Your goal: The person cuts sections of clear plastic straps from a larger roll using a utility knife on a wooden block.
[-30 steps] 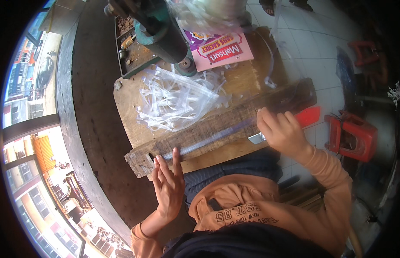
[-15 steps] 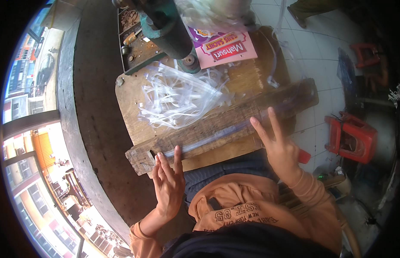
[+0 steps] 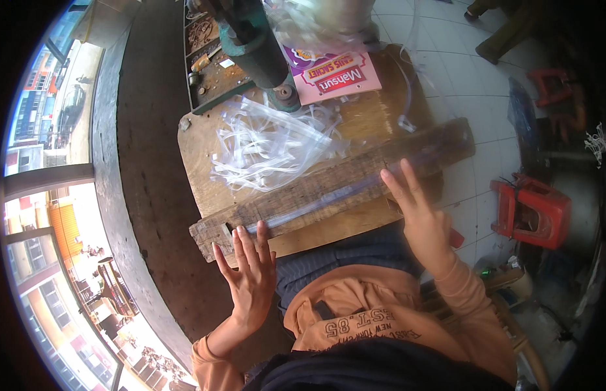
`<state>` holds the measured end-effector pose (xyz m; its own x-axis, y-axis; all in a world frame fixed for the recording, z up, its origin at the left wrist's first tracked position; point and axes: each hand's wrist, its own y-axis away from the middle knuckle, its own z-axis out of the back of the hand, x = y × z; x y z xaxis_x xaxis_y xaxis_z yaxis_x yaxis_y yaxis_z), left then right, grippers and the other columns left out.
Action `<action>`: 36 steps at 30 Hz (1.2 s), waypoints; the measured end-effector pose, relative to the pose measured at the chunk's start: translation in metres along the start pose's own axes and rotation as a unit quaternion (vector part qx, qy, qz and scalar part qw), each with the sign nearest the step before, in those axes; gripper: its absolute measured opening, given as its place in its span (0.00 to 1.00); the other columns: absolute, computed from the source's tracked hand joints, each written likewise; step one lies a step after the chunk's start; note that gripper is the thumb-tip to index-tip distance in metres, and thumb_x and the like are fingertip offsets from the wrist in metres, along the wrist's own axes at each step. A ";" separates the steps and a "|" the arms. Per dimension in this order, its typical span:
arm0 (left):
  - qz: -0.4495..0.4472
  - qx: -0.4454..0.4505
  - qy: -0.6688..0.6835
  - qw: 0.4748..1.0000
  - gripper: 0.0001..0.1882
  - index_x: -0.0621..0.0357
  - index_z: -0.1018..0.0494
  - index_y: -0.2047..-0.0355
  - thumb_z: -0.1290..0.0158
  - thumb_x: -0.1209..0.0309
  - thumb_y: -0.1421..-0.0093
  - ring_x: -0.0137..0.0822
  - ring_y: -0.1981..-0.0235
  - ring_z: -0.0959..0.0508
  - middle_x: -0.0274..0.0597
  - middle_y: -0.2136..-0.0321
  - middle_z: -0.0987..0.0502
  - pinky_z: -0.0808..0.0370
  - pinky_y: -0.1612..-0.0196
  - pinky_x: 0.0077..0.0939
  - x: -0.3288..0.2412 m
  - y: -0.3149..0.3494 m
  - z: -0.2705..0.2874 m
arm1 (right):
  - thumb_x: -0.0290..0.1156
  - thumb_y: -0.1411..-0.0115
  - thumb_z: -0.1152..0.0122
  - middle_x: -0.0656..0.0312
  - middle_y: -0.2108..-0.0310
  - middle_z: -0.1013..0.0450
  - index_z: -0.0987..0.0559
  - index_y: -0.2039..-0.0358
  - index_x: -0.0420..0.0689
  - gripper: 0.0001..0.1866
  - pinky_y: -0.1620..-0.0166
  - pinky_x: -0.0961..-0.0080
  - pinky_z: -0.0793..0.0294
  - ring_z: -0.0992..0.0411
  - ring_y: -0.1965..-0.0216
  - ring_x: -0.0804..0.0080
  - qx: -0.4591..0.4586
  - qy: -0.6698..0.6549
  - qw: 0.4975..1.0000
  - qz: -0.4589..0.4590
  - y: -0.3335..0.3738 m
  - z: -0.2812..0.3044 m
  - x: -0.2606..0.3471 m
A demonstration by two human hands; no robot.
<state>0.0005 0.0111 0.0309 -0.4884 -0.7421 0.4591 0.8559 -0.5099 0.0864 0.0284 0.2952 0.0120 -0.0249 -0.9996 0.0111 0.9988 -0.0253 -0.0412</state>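
Though narrow, long translucent strips point(image 3: 309, 206) (violet-tinged).

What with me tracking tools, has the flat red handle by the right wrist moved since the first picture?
Yes; the flat red handle has shifted down the picture, away from the long, brown wooden plank.

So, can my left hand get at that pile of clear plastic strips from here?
Probably yes: only the wooden plank lies between your left hand and the strip pile, and the space above it looks free.
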 end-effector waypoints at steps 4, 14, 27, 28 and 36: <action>0.012 0.015 0.005 1.000 0.33 0.52 0.39 0.42 0.46 0.57 0.47 0.38 0.36 0.43 0.44 0.48 0.32 0.60 0.45 0.80 0.002 -0.003 0.007 | 0.13 0.55 0.51 0.65 0.35 0.47 0.40 0.38 0.67 0.45 0.86 0.81 0.33 0.38 0.92 0.78 0.003 0.008 1.000 0.003 0.000 0.000 0.000; -0.064 -0.006 0.178 0.982 0.24 0.56 0.30 0.51 0.43 0.64 0.48 0.44 0.39 0.40 0.44 0.52 0.34 0.52 0.42 0.68 0.032 -0.042 0.040 | 0.13 0.55 0.50 0.60 0.35 0.47 0.41 0.37 0.62 0.44 0.85 0.80 0.31 0.36 0.90 0.77 0.008 -0.005 1.000 0.009 0.000 0.000 0.001; -0.553 0.063 0.556 0.617 0.27 0.43 0.30 0.49 0.40 0.66 0.52 0.54 0.36 0.48 0.58 0.35 0.58 0.41 0.39 0.41 -0.041 -0.246 0.015 | 0.16 0.55 0.48 0.61 0.36 0.46 0.38 0.39 0.63 0.42 0.81 0.77 0.25 0.27 0.83 0.70 0.042 -0.068 0.997 -0.005 -0.004 0.006 0.003; -0.554 0.065 0.561 0.612 0.27 0.42 0.30 0.49 0.39 0.66 0.52 0.55 0.36 0.49 0.59 0.35 0.59 0.41 0.39 0.41 -0.043 -0.248 0.012 | 0.16 0.55 0.48 0.61 0.36 0.46 0.38 0.39 0.63 0.42 0.80 0.76 0.25 0.27 0.82 0.70 0.047 -0.070 0.996 -0.009 -0.005 0.006 0.001; -0.556 0.083 0.561 0.608 0.22 0.39 0.28 0.52 0.41 0.61 0.49 0.56 0.37 0.46 0.57 0.34 0.64 0.44 0.38 0.39 -0.044 -0.248 0.003 | 0.13 0.56 0.49 0.62 0.38 0.42 0.32 0.42 0.63 0.40 0.74 0.75 0.24 0.26 0.77 0.68 0.025 -0.147 0.988 -0.045 -0.006 0.003 0.002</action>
<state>-0.1894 0.1711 -0.0083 -0.5093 0.1448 -0.8483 -0.1501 -0.9856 -0.0781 0.0223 0.2930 0.0152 -0.1080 -0.9472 0.3018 0.9941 -0.1064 0.0215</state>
